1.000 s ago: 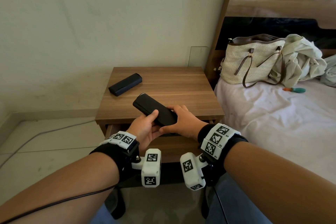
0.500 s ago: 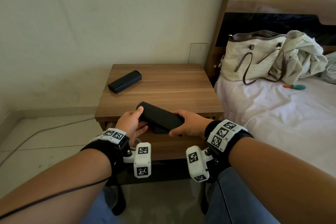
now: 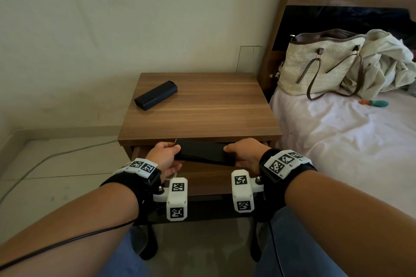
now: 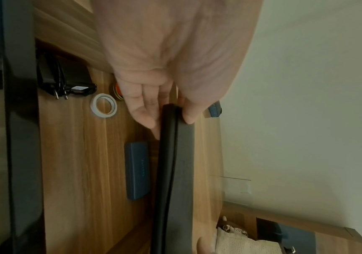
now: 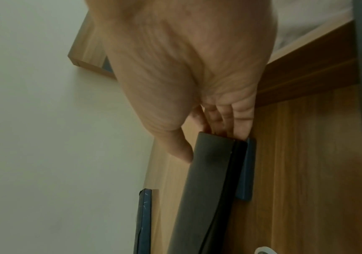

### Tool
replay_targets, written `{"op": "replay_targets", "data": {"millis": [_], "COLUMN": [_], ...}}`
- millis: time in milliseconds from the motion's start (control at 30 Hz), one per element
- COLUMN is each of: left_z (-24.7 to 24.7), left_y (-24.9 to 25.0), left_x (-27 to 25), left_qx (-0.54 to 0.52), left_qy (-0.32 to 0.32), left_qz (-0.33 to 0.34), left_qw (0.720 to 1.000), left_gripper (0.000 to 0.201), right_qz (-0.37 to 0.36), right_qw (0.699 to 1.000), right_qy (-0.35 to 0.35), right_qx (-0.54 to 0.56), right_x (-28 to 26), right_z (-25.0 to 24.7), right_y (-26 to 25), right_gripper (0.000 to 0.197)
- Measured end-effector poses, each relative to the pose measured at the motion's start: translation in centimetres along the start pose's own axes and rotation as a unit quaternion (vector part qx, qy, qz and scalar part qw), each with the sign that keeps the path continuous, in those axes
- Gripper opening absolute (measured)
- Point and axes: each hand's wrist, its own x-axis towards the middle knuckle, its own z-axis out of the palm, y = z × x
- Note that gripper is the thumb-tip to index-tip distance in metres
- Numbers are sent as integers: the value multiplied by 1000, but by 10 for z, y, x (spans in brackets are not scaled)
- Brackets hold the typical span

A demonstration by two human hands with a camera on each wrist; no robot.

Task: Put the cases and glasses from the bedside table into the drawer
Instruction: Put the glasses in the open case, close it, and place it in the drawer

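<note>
Head view: black case [image 3: 203, 153] held level over the open drawer [image 3: 202, 177]; left hand [image 3: 165, 158] and right hand [image 3: 244, 153] each pinch one end; second case [image 3: 155, 95] lies on the bedside table [image 3: 202, 119].
Left wrist: thumb and fingers [image 4: 142, 111] clamp the case end; blue case [image 4: 137, 171], tape roll [image 4: 103, 105] lie in the drawer.
Right wrist: thumb [image 5: 181, 150] and fingers nip the other end.

case [image 3: 156, 95] on bedside table [image 3: 202, 117], bed [image 3: 337, 141] to its right
</note>
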Motion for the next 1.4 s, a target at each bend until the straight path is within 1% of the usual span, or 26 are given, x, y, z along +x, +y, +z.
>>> {"op": "replay_targets", "data": {"millis": [67, 100, 167, 200, 333, 400, 567, 700, 800, 933, 1000, 1266, 1400], "left_z": [2, 3, 3, 4, 8, 10, 16, 24, 30, 38, 41, 52, 55], "left_y": [-2, -3, -5, -6, -6, -5, -11, -19, -26, -32, -35, -55, -59], "left_x": [3, 5, 8, 11, 22, 30, 52, 73, 89, 111, 121, 146, 150], "left_qx": [19, 28, 46, 55, 92, 102, 112, 125, 134, 171, 181, 162, 156], "left_qy": [-7, -15, -34, -41, -69, -75, -85, -83, -89, -93, -91, -74, -79], "left_qz": [-22, -39, -74, -90, -158, -180, -193, -204, -213, -226, -228, -240, -242], "left_qw": [1000, 999, 996, 994, 981, 976, 971, 968, 964, 954, 952, 954, 954], "left_gripper": [20, 20, 26, 30, 45, 47, 38, 38, 38, 45, 46, 45, 46], "right_qz": [17, 21, 34, 41, 75, 87, 129, 157, 169, 161, 165, 179, 185], "right_qw": [999, 999, 998, 997, 996, 995, 991, 987, 985, 987, 986, 982, 981], "right_qy": [-9, -9, -6, -5, -17, -26, -22, -25, -29, -15, -15, -20, -23], "right_qx": [29, 40, 55, 58, 52, 41, 30, -2, -16, -18, -20, -52, -56], "right_x": [5, 8, 12, 15, 30, 39, 60, 82, 99, 120, 130, 155, 159], "right_z": [-1, -1, -2, -3, -9, -13, -16, -13, -14, -15, -13, -8, -5], "right_y": [4, 6, 9, 10, 15, 18, 24, 32, 36, 44, 47, 57, 61], "right_gripper": [29, 21, 5, 4, 17, 24, 19, 20, 12, 21, 23, 28, 27]}}
